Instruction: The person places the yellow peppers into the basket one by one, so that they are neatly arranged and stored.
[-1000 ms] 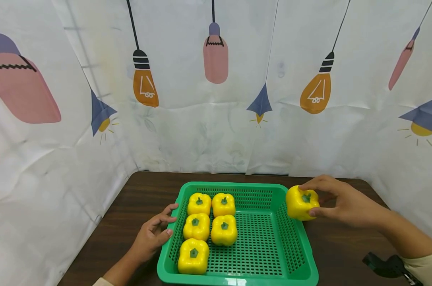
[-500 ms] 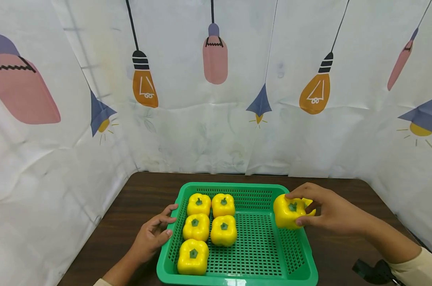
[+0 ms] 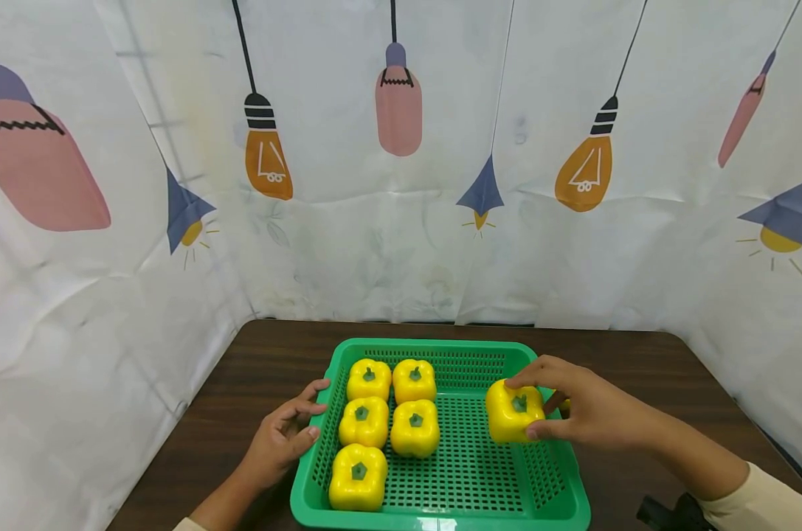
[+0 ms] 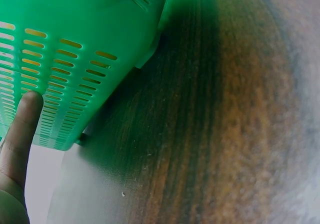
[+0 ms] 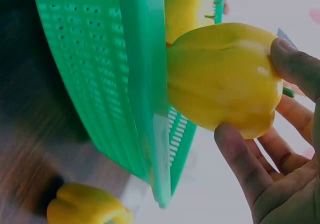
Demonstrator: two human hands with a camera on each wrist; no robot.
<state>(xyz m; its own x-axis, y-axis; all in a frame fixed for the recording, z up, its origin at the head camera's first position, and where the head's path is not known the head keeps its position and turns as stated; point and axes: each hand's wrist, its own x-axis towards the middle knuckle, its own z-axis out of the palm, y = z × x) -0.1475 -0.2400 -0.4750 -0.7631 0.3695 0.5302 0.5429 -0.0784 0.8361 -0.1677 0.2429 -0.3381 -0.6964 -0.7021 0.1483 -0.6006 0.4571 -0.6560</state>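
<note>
My right hand (image 3: 576, 405) grips a yellow bell pepper (image 3: 509, 413) with a green stem between thumb and fingers. It holds the pepper over the right part of a green plastic basket (image 3: 467, 479). In the right wrist view the pepper (image 5: 225, 79) overlaps the basket's rim (image 5: 145, 84). My left hand (image 3: 284, 431) rests at the basket's left rim with fingers extended. One fingertip (image 4: 31, 101) touches the slotted outer wall in the left wrist view. Inside the basket, several yellow bell peppers (image 3: 416, 429) stand stem up in two columns on the left side.
Another yellow bell pepper (image 5: 87, 204) lies on the dark wooden table (image 3: 195, 435), outside the basket's right side and mostly hidden behind my right hand in the head view. A white sheet printed with lamps (image 3: 347, 251) hangs around the table's back and sides.
My right hand has carried the held bell pepper left and slightly toward me, from over the basket's right rim to inside its outline. The left hand and the other peppers have stayed put.
</note>
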